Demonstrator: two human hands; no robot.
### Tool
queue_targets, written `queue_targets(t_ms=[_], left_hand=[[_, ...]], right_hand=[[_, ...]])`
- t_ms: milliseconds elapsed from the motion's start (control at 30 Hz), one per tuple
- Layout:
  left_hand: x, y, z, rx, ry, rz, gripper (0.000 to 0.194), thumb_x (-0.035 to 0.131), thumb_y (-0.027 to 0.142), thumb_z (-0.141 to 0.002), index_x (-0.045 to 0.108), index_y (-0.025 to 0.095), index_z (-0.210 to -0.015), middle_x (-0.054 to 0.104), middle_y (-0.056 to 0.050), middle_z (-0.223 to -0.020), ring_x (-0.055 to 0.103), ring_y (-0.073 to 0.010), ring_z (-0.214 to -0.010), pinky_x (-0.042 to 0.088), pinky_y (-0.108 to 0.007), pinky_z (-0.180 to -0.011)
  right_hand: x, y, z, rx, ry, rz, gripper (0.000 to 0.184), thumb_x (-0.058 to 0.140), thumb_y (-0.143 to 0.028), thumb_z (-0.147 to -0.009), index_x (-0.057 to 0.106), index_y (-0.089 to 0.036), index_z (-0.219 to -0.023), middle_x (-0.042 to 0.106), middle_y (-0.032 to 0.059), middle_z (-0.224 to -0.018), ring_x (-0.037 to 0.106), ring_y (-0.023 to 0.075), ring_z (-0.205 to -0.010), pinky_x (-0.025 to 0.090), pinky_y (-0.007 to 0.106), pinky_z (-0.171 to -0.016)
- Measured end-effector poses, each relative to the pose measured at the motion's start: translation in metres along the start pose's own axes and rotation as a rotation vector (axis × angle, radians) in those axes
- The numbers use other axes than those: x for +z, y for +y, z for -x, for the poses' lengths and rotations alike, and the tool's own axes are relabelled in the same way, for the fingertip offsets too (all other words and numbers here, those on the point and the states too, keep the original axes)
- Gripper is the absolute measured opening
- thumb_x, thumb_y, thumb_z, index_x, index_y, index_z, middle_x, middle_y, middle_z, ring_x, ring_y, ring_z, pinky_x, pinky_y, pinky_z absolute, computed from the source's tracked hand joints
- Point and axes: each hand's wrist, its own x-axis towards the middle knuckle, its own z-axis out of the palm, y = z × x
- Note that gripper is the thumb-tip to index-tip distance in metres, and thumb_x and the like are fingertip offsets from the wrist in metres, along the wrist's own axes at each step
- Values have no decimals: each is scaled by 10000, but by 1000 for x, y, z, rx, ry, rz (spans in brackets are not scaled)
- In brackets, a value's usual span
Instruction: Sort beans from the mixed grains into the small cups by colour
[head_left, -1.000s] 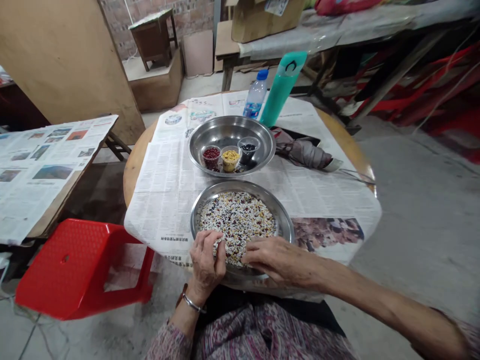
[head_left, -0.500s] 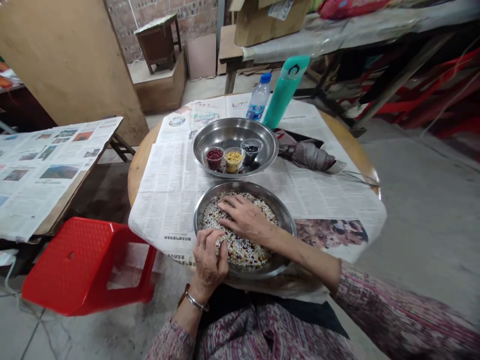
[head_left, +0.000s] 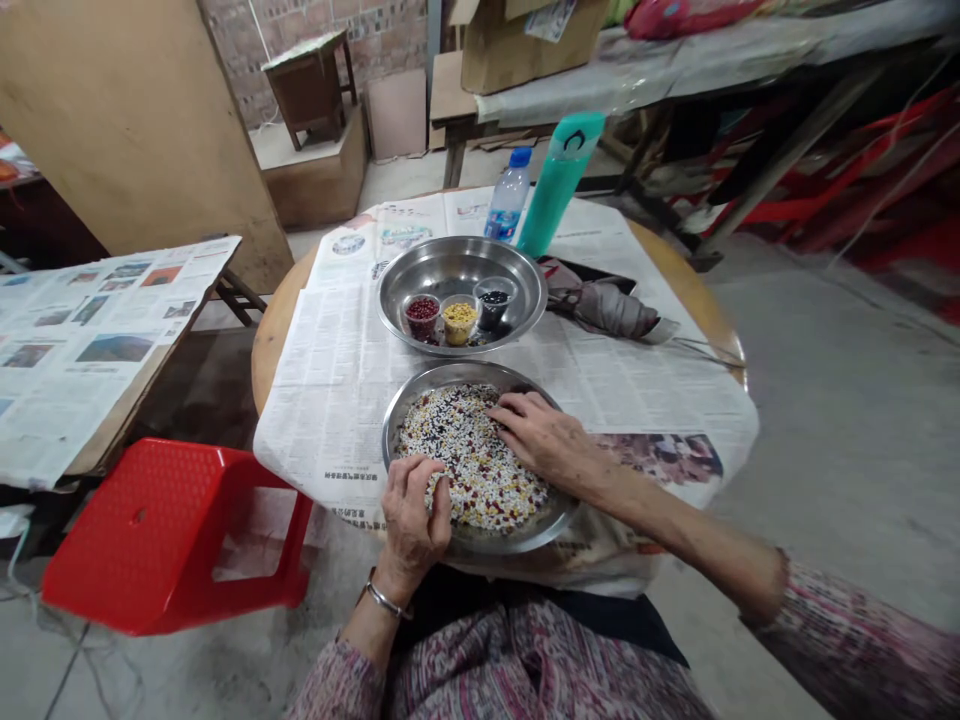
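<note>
Beyond the mixed beans (head_left: 469,450), a steel basin (head_left: 450,262) holds three small cups (head_left: 460,318)

Soft, even light; edges rather warped

Mixed beans (head_left: 469,465) speckled white, red, black, yellow
</note>
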Motion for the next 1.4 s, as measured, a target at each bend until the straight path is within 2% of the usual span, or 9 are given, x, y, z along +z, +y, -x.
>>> queue_targets(t_ms=[233, 467, 600, 667, 800, 900, 1067, 1200, 1400], left_hand=[[-6, 8, -8, -5, -68, -57, 218, 544, 70, -907, 555, 185, -1092, 587, -78, -1030, 565, -194, -1021, 507, -349, -920], [-1, 11, -65, -57, -430, -323, 333, 617, 234, -913, 511, 191, -1226, 539, -108, -1225, 515, -245, -1166, 465, -424, -1022], [27, 6, -98, -166, -651, -548, 671, 758, 456, -791, 455, 188, -1326, 481, -150, -1311, 482, -334, -1198, 490, -494, -943], [39, 5, -105, -175, -748, -511, 590, 765, 412, -793, 501, 203, -1278, 504, -129, -1259, 513, -309, -1150, 500, -458, -920], [49, 5, -101, -74, -837, -289, 228, 566, 101, -895, 588, 180, -1107, 590, -65, -1051, 568, -205, -1024, 481, -359, -958], [44, 9, -87, -22, -853, -177, 222, 493, 43, -903, 597, 168, -1054, 604, -46, -991, 574, -184, -1006, 476, -332, -966], [12, 35, -66, 45, -962, -201, 155, 518, 191, -964, 585, 185, -1104, 574, -57, -1083, 550, -199, -1039, 485, -359, -959], [-5, 48, -56, 204, -1100, -222, 312, 419, 51, -954, 571, 218, -1169, 565, -37, -1139, 518, -181, -1090, 465, -334, -990], [26, 32, -58, 470, -1020, -344, 292, 478, 88, -934, 587, 199, -1181, 564, -62, -1226, 503, -207, -1102, 474, -349, -951]], right_hand=[[-1, -44, 24, -255, 4, -199, 202, 540, -123, -900, 660, -212, -1036, 668, 57, -993, 596, 208, -922, 553, 359, -795], [5, -28, 44, 134, 466, -295, 258, 498, -45, -890, 660, -209, -1005, 630, 53, -909, 616, 184, -866, 545, 322, -766], [13, -30, 45, 232, 575, -281, 292, 494, -21, -864, 678, -200, -1004, 622, 59, -909, 623, 185, -843, 533, 314, -743], [15, -32, 45, 260, 587, -288, 277, 515, -34, -861, 683, -204, -1001, 633, 60, -927, 636, 183, -850, 533, 307, -747], [17, -33, 45, 265, 606, -301, 265, 530, -53, -868, 675, -210, -1025, 652, 62, -965, 652, 183, -876, 538, 310, -789], [20, -33, 46, 267, 667, -315, 316, 508, -44, -871, 663, -213, -1088, 647, 73, -1008, 648, 183, -915, 542, 312, -809], [24, -33, 50, 252, 739, -359, 343, 514, -39, -862, 667, -231, -1102, 653, 67, -1007, 639, 183, -931, 537, 339, -847], [25, -30, 51, 238, 771, -382, 267, 544, -55, -837, 689, -234, -973, 671, 44, -918, 643, 187, -873, 529, 361, -828], [25, -29, 51, 250, 775, -412, 229, 540, -85, -810, 701, -240, -858, 691, 21, -835, 643, 182, -804, 524, 373, -808]])
